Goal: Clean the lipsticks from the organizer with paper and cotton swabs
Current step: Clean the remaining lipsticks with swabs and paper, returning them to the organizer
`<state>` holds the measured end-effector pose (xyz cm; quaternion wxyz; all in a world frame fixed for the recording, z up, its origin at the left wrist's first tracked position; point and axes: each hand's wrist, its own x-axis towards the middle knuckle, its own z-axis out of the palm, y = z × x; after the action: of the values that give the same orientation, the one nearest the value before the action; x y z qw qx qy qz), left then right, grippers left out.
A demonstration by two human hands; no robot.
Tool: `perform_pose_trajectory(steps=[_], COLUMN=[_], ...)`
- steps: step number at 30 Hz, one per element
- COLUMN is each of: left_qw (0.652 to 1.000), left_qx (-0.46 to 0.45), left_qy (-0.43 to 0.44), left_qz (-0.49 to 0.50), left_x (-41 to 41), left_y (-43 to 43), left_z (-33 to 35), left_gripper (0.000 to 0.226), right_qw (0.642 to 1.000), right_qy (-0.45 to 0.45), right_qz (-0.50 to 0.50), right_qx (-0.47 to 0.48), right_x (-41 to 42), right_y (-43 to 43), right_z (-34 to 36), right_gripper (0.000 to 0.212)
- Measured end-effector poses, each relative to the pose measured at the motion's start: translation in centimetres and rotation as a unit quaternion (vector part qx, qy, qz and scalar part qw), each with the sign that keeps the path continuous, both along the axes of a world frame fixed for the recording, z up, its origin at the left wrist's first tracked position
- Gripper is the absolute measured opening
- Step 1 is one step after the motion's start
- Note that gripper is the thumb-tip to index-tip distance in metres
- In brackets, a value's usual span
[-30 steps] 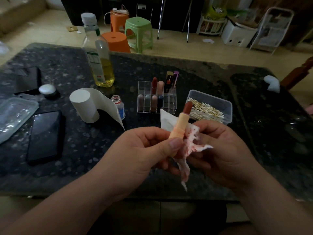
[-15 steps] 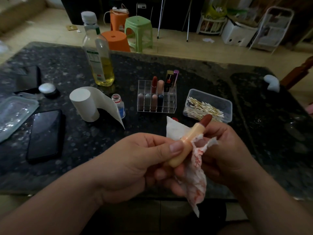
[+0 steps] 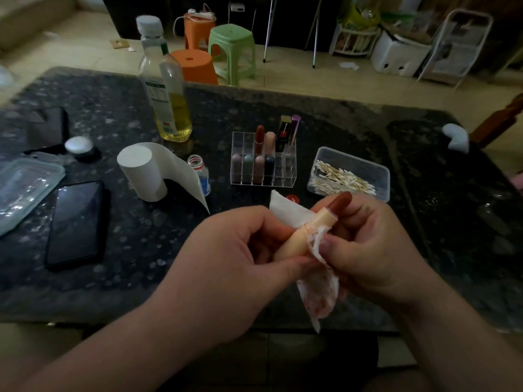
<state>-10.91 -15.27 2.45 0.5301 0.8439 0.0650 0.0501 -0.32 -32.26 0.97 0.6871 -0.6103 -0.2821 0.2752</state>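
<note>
Dark speckled stone makes up the surface in front of me, with plastic stools and clutter on the floor beyond. Both hands are raised over its near edge. My left hand is curled round the lower half of the peach lipstick. My right hand pinches the red-stained paper against the tube just below the bared brown-red bullet. The tube is tilted, bullet up and to the right, well in front of the clear organizer where the other lipsticks stand.

I judge the tube light, stiff and probably a little slick, so the barrel is the place to grip. The bullet looks soft and waxy — a sideways push would likely dent or snap it, so my fingers belong below it. The paper is thin and limp and would tear if dragged hard. For the narrow rim, the cotton swabs in their tub nearby seem better suited.
</note>
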Motion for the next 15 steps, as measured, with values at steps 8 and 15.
perform_pose_trajectory(steps=[8,15], left_qw=[0.868,0.998], left_qx=[-0.421,0.048], left_qy=[0.200,-0.041], left_qz=[-0.173,-0.006], left_x=[0.9,-0.4], left_y=[1.3,-0.5], left_z=[-0.9,0.0], left_gripper=[0.035,0.017], right_qw=[0.999,0.999], right_qy=[0.027,0.014], right_qz=[0.018,-0.021], right_qx=[0.027,0.037], right_x=[-0.2,-0.3], right_y=[0.0,0.1], right_z=[0.0,0.2], right_gripper=[0.018,0.016])
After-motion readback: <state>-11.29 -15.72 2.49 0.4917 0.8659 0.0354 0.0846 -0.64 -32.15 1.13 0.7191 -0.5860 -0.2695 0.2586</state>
